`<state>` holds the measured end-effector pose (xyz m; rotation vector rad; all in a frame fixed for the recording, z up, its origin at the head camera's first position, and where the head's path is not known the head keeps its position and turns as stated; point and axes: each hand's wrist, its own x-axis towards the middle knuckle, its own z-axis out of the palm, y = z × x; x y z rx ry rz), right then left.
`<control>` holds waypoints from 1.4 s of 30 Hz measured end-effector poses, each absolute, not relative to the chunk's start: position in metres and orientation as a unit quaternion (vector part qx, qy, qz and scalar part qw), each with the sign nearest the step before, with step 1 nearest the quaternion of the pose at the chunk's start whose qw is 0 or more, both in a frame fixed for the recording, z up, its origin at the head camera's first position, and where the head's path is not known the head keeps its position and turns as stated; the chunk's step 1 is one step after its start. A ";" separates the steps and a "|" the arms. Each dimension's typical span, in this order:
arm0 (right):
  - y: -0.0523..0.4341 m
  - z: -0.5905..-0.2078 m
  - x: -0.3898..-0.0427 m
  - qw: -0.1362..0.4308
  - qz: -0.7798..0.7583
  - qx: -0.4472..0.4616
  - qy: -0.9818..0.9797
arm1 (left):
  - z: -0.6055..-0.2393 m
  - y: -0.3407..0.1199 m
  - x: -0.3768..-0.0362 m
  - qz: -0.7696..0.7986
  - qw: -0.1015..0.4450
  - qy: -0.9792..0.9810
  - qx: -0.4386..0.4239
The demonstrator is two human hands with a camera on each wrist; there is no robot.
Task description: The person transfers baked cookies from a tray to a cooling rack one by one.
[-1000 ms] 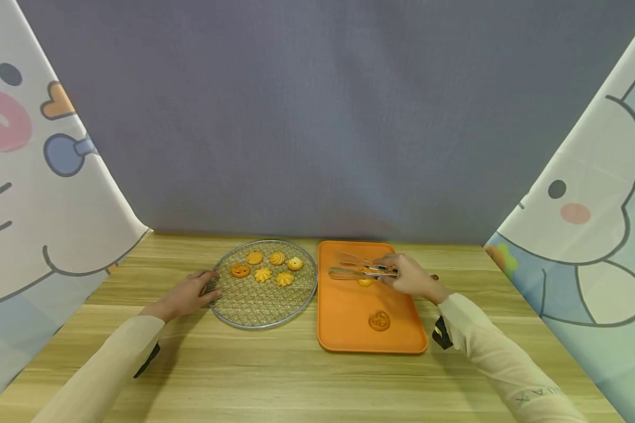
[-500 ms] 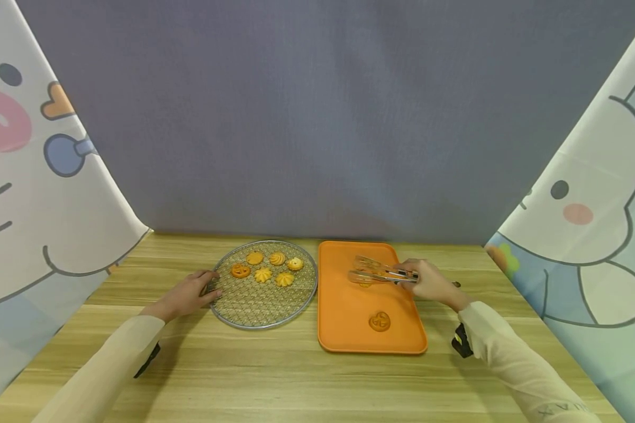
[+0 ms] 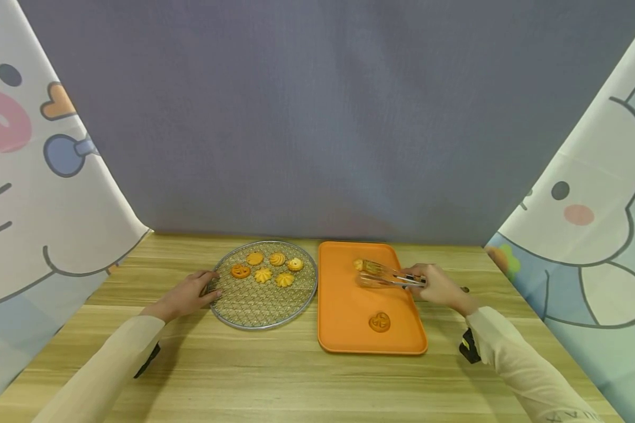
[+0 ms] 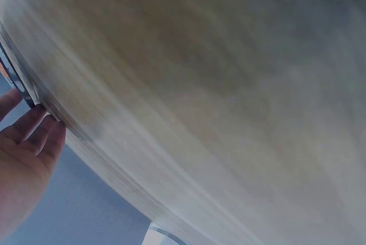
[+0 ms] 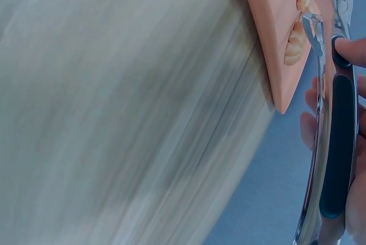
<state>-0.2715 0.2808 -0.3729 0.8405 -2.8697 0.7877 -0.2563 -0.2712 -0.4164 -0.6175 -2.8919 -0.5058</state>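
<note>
In the head view my left hand (image 3: 189, 292) rests on the left rim of a round, metal-rimmed tray (image 3: 243, 308) with a woven-look base. The left wrist view has that hand's fingertips (image 4: 51, 125) against the edge. My right hand (image 3: 436, 285) grips metal serving tongs (image 3: 391, 278) with dark inlays on the handles, held over an orange tray (image 3: 344, 323). A yellow biscuit (image 3: 358, 265) shows at the tong tips, partly covered; whether the tips pinch it I cannot tell. A brown smiling-face biscuit (image 3: 379, 321) lies nearer the tray's front.
Several biscuits sit on the round tray, including a yellow flower-shaped biscuit (image 3: 284, 279) and a brown face biscuit (image 3: 240, 271). Both trays stand side by side on a wood-grain table (image 3: 243, 376). A grey cloth wall (image 3: 317, 117) rises behind.
My right hand has drawn the tongs to the right and slightly toward me, and their tips have come closer together around the yellow biscuit. My left hand stays at the round tray's rim.
</note>
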 end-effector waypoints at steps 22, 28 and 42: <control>0.283 -0.379 -0.270 0.043 0.242 0.280 -0.928 | -0.414 -0.269 -0.254 -0.173 0.061 -0.962 -0.201; 0.282 -0.378 -0.269 0.044 0.241 0.273 -0.930 | -0.413 -0.268 -0.254 -0.175 0.077 -0.959 -0.212; 0.281 -0.380 -0.271 0.053 0.244 0.276 -0.928 | -0.415 -0.270 -0.256 -0.170 0.081 -0.959 -0.214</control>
